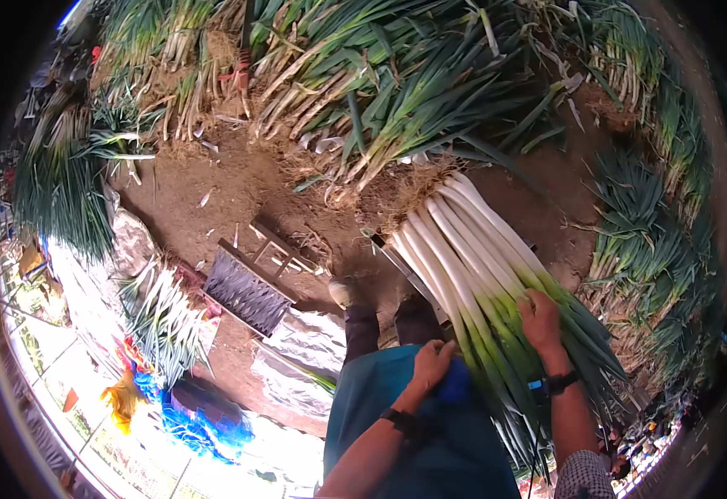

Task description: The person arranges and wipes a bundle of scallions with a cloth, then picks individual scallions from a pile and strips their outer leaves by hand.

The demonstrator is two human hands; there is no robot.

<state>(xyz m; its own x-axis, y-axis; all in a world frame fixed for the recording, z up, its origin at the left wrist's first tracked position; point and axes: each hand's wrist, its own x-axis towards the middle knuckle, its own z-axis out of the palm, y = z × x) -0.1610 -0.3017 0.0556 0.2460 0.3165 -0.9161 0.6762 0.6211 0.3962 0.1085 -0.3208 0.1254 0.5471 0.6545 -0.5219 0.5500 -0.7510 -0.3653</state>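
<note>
A bundle of long leeks (472, 258) lies slantwise beside my lap, white stalks and rooty ends (420, 193) pointing away, dark green leaves toward the lower right. My right hand (540, 321) rests over the bundle where white turns to green, its fingers curled in; what they grip, if anything, is hidden. Just left of the leeks, above the teal apron (380, 399), my left hand (432, 363) is closed, with no clear view of anything inside it. Part of a metal-edged stand (409, 274) shows under the bundle.
Large heaps of leeks (380, 75) lie on the soil ahead, with more piles (646, 233) along the right. At left are a low stool with a patterned seat (247, 287), silver sheeting (305, 349), a smaller leek bundle (168, 324) and blue plastic (205, 432).
</note>
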